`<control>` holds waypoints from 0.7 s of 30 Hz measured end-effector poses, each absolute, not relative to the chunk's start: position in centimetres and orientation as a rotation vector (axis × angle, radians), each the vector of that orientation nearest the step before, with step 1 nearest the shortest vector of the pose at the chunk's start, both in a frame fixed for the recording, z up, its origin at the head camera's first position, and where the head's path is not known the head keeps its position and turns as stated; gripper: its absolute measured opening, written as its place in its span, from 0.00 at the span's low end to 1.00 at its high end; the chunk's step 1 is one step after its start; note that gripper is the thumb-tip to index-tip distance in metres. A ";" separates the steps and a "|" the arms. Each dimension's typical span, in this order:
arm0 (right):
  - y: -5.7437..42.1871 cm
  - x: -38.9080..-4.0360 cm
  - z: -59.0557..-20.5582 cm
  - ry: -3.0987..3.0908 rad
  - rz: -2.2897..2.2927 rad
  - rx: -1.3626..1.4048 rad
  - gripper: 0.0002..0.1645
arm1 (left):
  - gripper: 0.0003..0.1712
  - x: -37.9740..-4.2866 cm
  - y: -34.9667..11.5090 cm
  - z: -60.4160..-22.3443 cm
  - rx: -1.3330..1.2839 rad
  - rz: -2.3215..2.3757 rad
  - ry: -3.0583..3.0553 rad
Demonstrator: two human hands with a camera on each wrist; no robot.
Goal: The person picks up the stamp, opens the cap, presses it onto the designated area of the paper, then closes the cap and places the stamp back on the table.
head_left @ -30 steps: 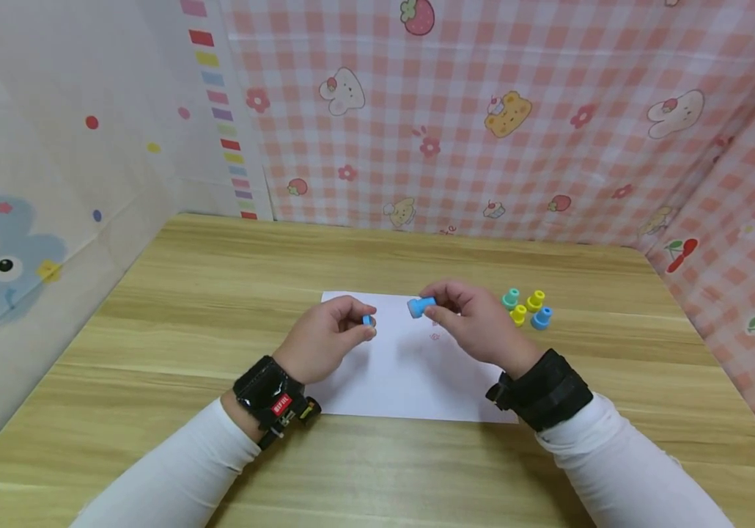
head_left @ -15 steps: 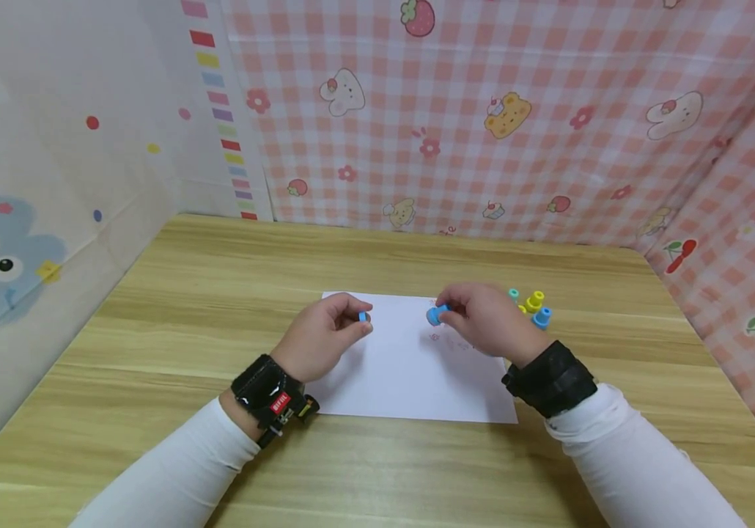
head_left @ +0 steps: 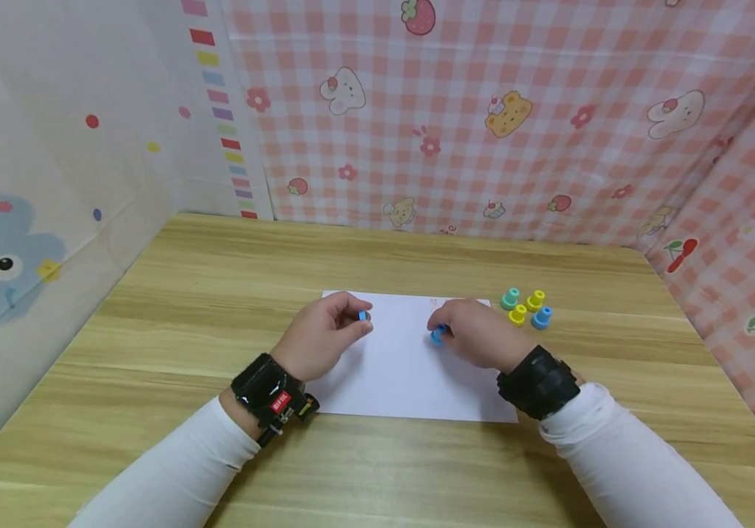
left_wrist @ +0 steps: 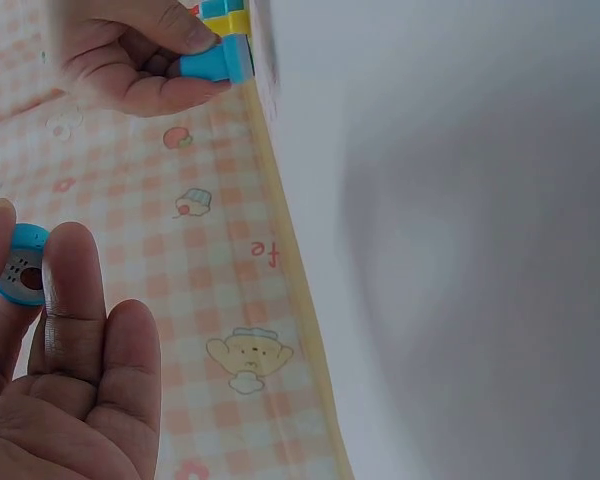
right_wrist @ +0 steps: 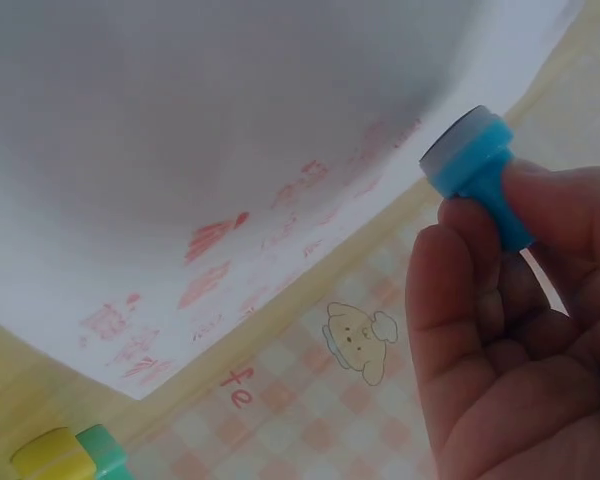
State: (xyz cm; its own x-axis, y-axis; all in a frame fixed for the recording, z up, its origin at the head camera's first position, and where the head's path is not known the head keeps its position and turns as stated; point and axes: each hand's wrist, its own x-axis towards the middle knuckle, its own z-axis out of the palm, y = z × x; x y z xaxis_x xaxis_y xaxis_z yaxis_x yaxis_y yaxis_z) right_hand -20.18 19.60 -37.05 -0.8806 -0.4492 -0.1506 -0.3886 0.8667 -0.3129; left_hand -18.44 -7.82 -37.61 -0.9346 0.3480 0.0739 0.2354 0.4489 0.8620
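My right hand (head_left: 483, 334) pinches a small blue stamp (right_wrist: 485, 170) by its narrow handle, its broad face turned down to the white paper (head_left: 397, 381). In the left wrist view that stamp (left_wrist: 215, 62) is at or very near the sheet; I cannot tell whether it touches. Between thumb and fingers, my left hand (head_left: 318, 337) pinches a small round blue cap (left_wrist: 22, 272) with a printed face, over the sheet's left part. Red stamped prints (right_wrist: 210, 240) run along the paper's far right part; the right hand hides some of them in the head view.
Right of the paper, several stamps stand on the wooden table (head_left: 219, 257): a green one (head_left: 511, 298), a blue one (head_left: 541, 317) and two yellow ones, the nearer yellow stamp (head_left: 517, 315) between them. A checked cloth (head_left: 457, 176) hangs behind the table.
My right hand has brought the blue stamp down and nearer to me, turning its face from leftward to downward. My left hand has barely moved, still pinching the cap.
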 end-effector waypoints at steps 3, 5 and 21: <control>19.6 -20.2 -37.3 2.822 -0.409 -0.656 0.13 | 0.13 -18.4 -7.8 -37.6 0.516 1.503 2.575; 19.7 -20.2 -37.4 2.824 -0.416 -0.659 0.12 | 0.13 -18.4 -7.8 -37.6 0.518 1.502 2.576; 19.1 -20.1 -37.5 2.794 -0.354 -0.679 0.12 | 0.12 -18.4 -7.8 -37.8 0.523 1.500 2.573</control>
